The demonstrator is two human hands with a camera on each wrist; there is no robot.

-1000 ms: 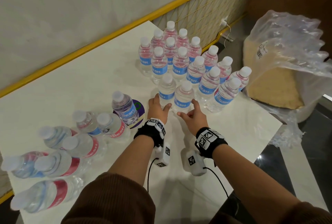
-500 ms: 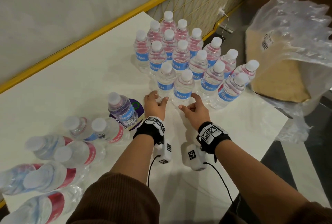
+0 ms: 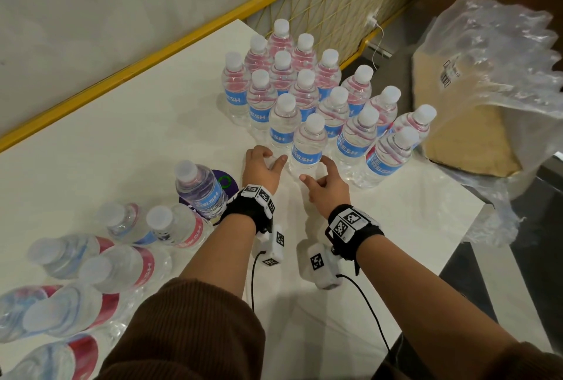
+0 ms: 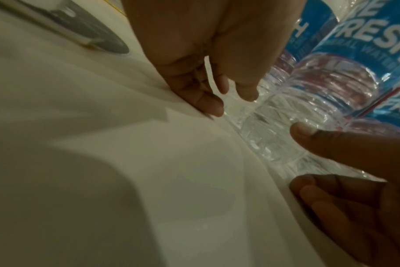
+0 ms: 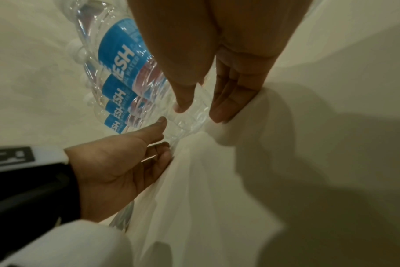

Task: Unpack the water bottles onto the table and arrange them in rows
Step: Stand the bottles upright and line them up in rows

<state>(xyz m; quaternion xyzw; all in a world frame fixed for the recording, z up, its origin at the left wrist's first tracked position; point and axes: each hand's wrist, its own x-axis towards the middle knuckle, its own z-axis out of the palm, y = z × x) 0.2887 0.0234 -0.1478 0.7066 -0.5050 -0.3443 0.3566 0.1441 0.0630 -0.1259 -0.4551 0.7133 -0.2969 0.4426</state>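
Several upright water bottles with blue labels (image 3: 304,84) stand in rows at the far right of the white table (image 3: 122,142). At the near end of the rows are two front bottles, side by side. My left hand (image 3: 271,159) cups the base of the left front bottle (image 3: 284,124) between thumb and curled fingers. My right hand (image 3: 316,169) holds the base of the right front bottle (image 3: 307,145) the same way. The right wrist view shows the right hand (image 5: 196,110) with its thumb and fingers on either side of the clear base (image 5: 194,115).
Several bottles lie on their sides in torn wrap (image 3: 115,270) at the near left. One bottle (image 3: 201,191) stands on a purple disc (image 3: 227,181). A plastic-covered cardboard box (image 3: 475,124) sits beyond the table's right edge. A yellow rail (image 3: 182,41) runs along the back.
Both hands have stayed low at the bases of the two front bottles and moved only slightly. The head view has shifted.
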